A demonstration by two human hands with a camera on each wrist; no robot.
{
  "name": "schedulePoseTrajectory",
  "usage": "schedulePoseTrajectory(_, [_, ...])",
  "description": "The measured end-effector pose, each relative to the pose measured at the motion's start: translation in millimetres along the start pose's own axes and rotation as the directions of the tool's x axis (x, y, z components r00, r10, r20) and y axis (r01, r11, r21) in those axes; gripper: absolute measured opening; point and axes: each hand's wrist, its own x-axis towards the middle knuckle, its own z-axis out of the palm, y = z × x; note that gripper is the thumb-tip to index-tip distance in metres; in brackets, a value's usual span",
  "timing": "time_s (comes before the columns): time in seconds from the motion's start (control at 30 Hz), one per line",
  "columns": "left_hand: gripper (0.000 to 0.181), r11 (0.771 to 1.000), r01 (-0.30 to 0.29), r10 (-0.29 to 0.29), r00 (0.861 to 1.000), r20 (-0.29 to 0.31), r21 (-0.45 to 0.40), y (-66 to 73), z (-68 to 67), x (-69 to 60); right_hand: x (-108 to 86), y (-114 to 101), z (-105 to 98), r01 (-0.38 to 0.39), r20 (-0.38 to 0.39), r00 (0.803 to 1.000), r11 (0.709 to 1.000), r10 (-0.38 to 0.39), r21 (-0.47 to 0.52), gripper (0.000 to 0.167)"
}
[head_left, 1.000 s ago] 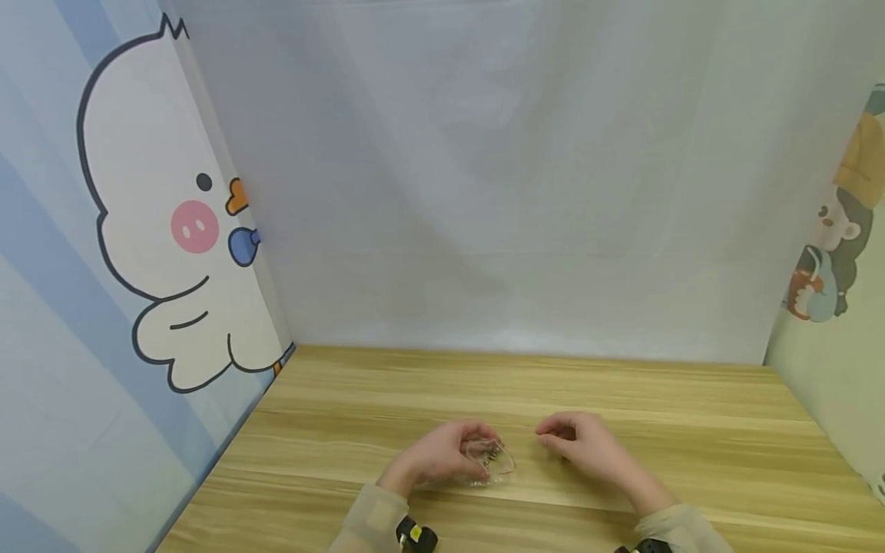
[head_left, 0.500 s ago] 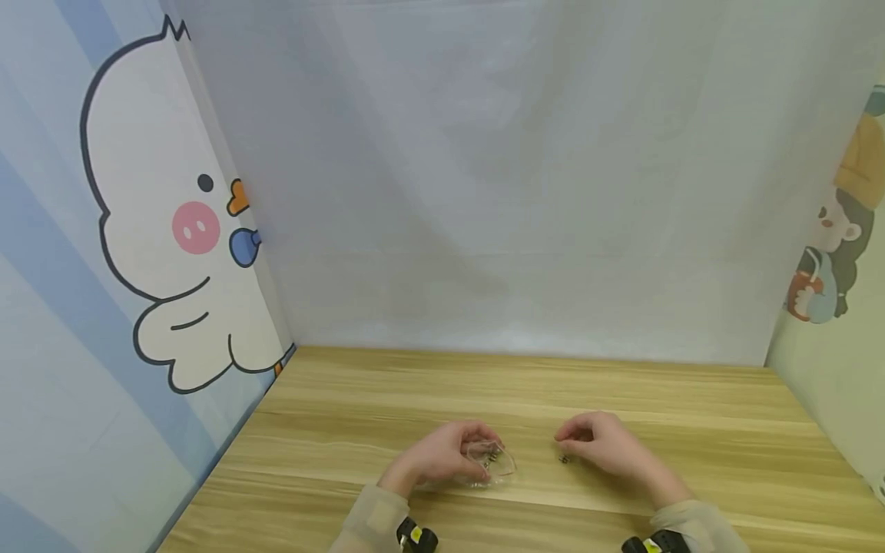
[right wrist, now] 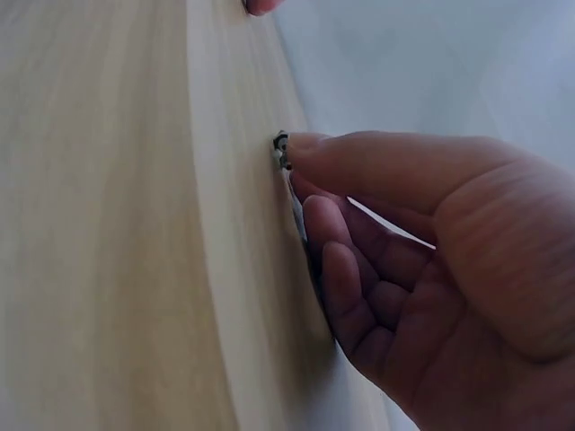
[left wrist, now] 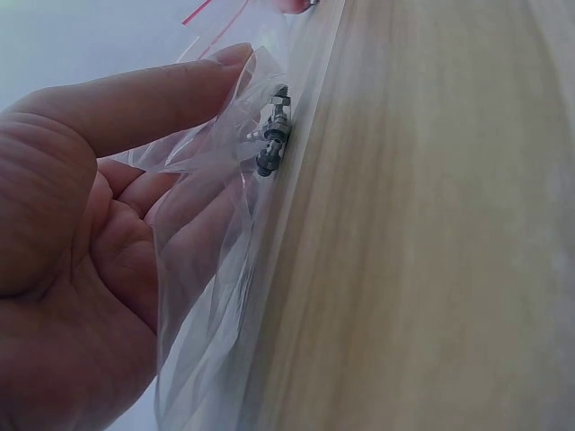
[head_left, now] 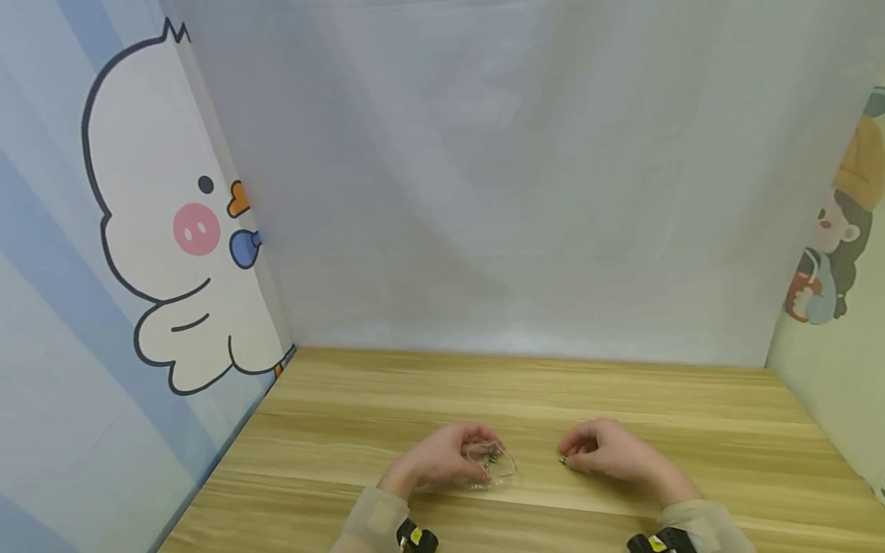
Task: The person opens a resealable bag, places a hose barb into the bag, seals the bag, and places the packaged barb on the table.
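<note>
My left hand rests low at the table and grips a clear zip bag between thumb and fingers. Inside the bag, several small dark metal fasteners lie bunched together, looking like bolts with nuts. Red lines of the bag's seal show at the top of the left wrist view. To the right, my right hand pinches one small metal fastener at its thumb tip, close above the tabletop. The index fingertip is hidden behind it, and its other fingers are curled in.
Both hands are over a wood-grain table. A pale grey curtain stands along its back edge. Printed panels close the sides, with a white duck left and a cartoon girl right. Black wrist cameras sit on both wrists.
My right hand has shifted right, away from the bag. The small fastener came into view under its fingertips, and now sits at the tip of the thumb. The left hand and bag have stayed put.
</note>
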Motion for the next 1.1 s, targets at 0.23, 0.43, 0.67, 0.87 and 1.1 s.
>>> schedulePoseTrajectory(0.23, [0.051,1.000,-0.003,0.003,1.000,-0.001,-0.009,1.2,0.8,-1.9,0.4,2.4,-1.2,-0.018,0.041,0.999,1.000,0.018,-0.018,0.017])
schedulePoseTrajectory(0.43, [0.050,1.000,0.001,-0.001,1.000,-0.001,-0.016,2.2,0.4,-2.1,0.5,0.4,-1.2,-0.006,0.037,0.999,0.999,0.007,-0.033,0.017])
schedulePoseTrajectory(0.67, [0.051,0.999,0.001,-0.001,1.000,0.006,-0.038,2.4,-0.3,-2.6,0.1,-1.5,-0.7,-0.004,0.034,0.999,1.000,0.005,-0.024,0.015])
schedulePoseTrajectory(0.87, [0.051,0.999,-0.002,0.002,1.000,0.007,-0.039,3.0,-0.5,-2.7,0.4,-0.2,-0.6,-0.012,0.032,0.999,0.999,0.013,-0.036,0.011])
schedulePoseTrajectory(1.1, [0.050,1.000,-0.008,0.008,1.000,0.011,-0.030,2.4,-0.8,-2.4,0.5,2.2,-1.1,-0.009,0.031,0.999,0.997,0.012,-0.071,0.009])
